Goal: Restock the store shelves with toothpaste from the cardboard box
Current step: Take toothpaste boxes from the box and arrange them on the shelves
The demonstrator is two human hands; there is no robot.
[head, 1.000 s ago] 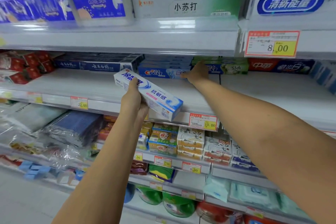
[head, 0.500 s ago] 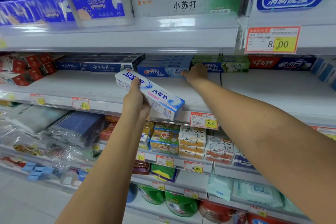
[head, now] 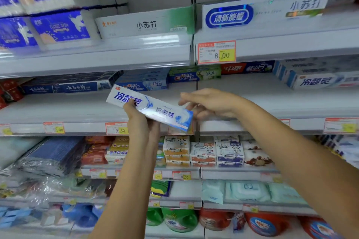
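Pinched off-centre by the left grip point(head: 141, 124), the white-and-blue cardboard toothpaste box point(head: 161, 111) could be knocked loose by the spread right grip point(head: 209, 103).

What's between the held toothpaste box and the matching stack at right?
Head view: beyond the toothpaste box, only the right hand, then bare shelf up to the stack.

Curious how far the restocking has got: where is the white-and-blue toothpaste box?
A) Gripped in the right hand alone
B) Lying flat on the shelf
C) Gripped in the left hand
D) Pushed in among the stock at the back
C: the left hand grips the box, tilted in the air in front of the shelf, while the right hand is open at its far end.
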